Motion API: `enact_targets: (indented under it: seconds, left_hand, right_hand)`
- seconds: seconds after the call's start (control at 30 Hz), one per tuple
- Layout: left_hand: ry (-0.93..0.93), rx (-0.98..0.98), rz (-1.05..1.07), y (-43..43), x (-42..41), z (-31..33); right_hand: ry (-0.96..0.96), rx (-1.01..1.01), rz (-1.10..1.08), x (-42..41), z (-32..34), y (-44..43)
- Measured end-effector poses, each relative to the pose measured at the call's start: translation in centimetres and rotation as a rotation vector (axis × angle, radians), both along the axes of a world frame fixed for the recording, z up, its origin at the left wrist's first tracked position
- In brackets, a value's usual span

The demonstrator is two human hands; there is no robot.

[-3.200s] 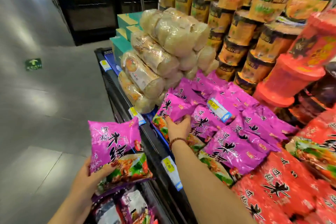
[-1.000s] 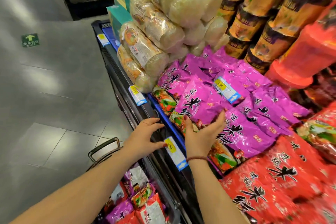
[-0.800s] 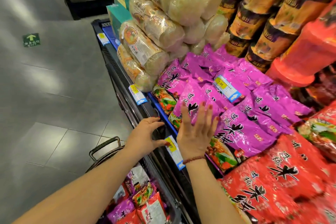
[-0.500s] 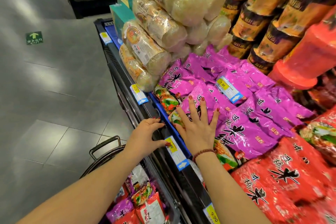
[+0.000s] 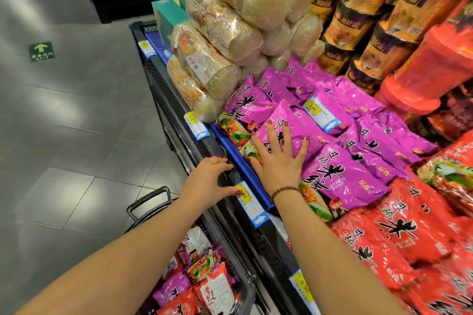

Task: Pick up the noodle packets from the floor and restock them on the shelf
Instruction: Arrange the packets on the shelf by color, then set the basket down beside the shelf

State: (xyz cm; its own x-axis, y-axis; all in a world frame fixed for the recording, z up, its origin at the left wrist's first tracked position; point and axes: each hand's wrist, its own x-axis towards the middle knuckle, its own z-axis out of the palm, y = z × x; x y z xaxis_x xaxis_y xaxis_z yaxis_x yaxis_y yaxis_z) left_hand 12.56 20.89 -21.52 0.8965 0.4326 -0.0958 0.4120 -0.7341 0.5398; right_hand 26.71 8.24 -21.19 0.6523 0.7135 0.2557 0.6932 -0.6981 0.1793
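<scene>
Crowding the front edge of the dark metal shelf point(image 5: 166, 89), glossy purple plastic noodle packets point(image 5: 345, 174) may slide off if released; right hand point(image 5: 279, 163) presses the front packet point(image 5: 299, 125) with flat spread fingers point(image 5: 287, 138), left hand point(image 5: 204, 183) rests loosely curled on that edge.

Shelf point(image 5: 166, 94): dark front rim is seen running from 11 to 5 o'clock, with price tags point(image 5: 195, 125) clipped along it.

Stocked on it:
- teal boxes point(image 5: 166, 15) at 11 o'clock, far end
- clear-wrapped noodle bundles point(image 5: 212, 59) stacked at 12 o'clock
- purple noodle packets point(image 5: 340, 176) piled centre to 3 o'clock, touching the bundles; one loose price tag point(image 5: 321, 114) is laid on top
- red noodle packets point(image 5: 399, 233) piled at 4 to 5 o'clock, touching the purple ones
- cup tubs point(image 5: 350, 25) stacked at 1 o'clock, behind the packets
- red tubs point(image 5: 432, 64) at 2 to 3 o'clock

Floor point(image 5: 76, 135): grey tiles, 7 to 10 o'clock. A green arrow sticker point(image 5: 41, 50) is stuck at 10 o'clock. A basket point(image 5: 148, 202) is placed at 6 o'clock beside the shelf base.
</scene>
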Motion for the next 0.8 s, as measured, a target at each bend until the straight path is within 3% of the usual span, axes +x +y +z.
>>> enact_targets:
  seconds: [0.1,0.23,0.47,0.57,0.8]
  left_hand:
    - [-0.013,0.025,-0.027,0.4,0.0,0.2]
    - [-0.08,0.053,-0.044,1.8,-1.1,0.7]
    - [-0.128,0.08,-0.056,6.5,-7.6,-1.1]
    - [-0.044,0.079,-0.051,9.3,-11.8,-4.0]
    - [0.184,-0.013,0.183,12.7,-21.9,-13.2]
  right_hand:
    - [0.123,0.0,-0.018,-1.0,1.8,-0.2]
    - [0.059,0.164,0.084,-3.2,2.7,-1.3]
    - [0.165,0.374,0.299,-11.1,1.8,-0.6]
    - [0.245,0.343,0.336,-14.5,-0.8,0.6]
    - [0.574,0.164,0.254,-19.1,-10.1,4.0]
